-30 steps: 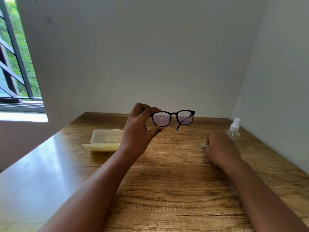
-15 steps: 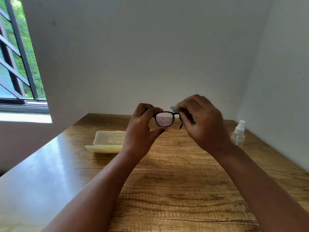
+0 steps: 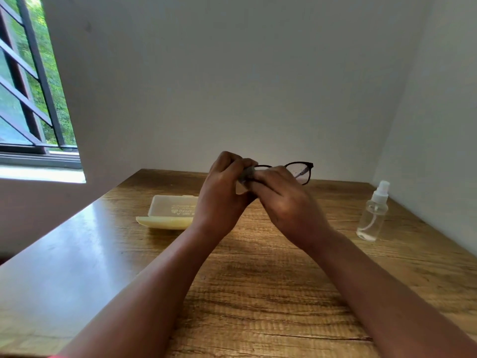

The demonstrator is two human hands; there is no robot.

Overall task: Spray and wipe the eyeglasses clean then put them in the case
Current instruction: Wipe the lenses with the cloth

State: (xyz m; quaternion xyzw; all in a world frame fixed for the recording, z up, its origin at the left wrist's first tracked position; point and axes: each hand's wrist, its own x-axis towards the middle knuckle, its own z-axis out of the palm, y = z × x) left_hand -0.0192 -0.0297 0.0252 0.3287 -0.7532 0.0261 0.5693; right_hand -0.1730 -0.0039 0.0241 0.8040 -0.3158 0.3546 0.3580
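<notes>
Black-framed eyeglasses point(image 3: 300, 171) are held up above the wooden table point(image 3: 258, 280). My left hand point(image 3: 222, 195) grips their left end. My right hand point(image 3: 286, 202) pinches a small grey cloth point(image 3: 247, 173) over the left lens, which is hidden by the cloth and fingers. The right lens sticks out past my right hand. A pale yellow glasses case point(image 3: 170, 211) lies open on the table behind my left wrist. A clear spray bottle point(image 3: 373, 213) with a white nozzle stands upright at the right.
White walls close the table at the back and on the right. A barred window point(image 3: 28, 86) is at the left. The table's left edge runs along below the window sill.
My right hand picked the cloth up from the table, brought it to the right lens, then moved over to the left lens. The left hand kept holding the glasses.
</notes>
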